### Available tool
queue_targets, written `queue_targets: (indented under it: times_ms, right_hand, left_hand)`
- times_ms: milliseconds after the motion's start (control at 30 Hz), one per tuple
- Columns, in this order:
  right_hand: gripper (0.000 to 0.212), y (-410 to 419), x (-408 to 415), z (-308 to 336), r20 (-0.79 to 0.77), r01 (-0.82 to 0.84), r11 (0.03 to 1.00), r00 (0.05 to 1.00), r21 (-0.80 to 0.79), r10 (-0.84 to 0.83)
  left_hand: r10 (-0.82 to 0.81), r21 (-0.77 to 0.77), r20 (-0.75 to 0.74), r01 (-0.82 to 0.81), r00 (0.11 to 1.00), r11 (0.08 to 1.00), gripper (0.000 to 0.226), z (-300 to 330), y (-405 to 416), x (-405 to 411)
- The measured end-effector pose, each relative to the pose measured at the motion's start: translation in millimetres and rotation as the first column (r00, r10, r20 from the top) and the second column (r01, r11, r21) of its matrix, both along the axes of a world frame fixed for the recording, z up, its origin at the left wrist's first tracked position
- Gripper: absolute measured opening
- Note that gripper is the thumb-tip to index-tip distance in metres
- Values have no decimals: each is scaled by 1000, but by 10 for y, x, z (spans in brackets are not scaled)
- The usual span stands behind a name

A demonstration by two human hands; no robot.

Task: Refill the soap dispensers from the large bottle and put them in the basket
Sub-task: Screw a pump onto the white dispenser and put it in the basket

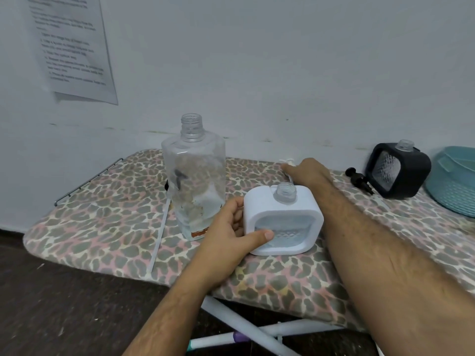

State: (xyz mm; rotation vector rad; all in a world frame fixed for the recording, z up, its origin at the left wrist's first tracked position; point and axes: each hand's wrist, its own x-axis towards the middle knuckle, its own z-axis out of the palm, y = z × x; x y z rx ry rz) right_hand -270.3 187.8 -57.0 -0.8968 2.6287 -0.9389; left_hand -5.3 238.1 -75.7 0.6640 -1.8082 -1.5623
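Right, ironing board (102,227) under everything, teal basket (455,186) off at the far right edge. Big clear bottle (195,181) stands uncapped, nearly empty by the look of it. Black dispenser (398,170) waits open-necked by the basket, its black pump (359,179) lying beside it. White dispenser (282,219) sits in front of me, neck open; my left hand (231,232) grips its side, thumb across the front. My right hand (307,173) reaches behind it onto the white pump (289,163), fingers curled over it, though whether I've actually got hold of it I can't tell. Best to keep the body steady, feed the tube straight in, then twist.
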Motion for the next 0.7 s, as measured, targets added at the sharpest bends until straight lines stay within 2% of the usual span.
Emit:
queue_targets:
  times_ms: [200,333,400,533,700]
  right_hand:
    - [36,36,2,-2,109,5,997,994,-74,3]
    - [37,175,-19,-32,261,21,960,964,-280,54]
    - [30,281,18,-42,320,35,924,943,-380,95]
    - [12,527,179,58,290,1,861,942,-509,171]
    - [21,839,387,309,195,-71,797,953,-600,232]
  left_hand:
    - [0,6,-6,0,1000,1000,50,-1,2,20]
    - [10,-7,-11,-11,1000,1000,51,-14,-8,2]
    - [19,-14,-10,-19,1000,1000,50,-31,-13,-6]
    - [27,-12,-9,-27,1000,1000,53,-50,-27,-9]
    - [21,2,-3,-21,1000,1000,59,-13,-8,1]
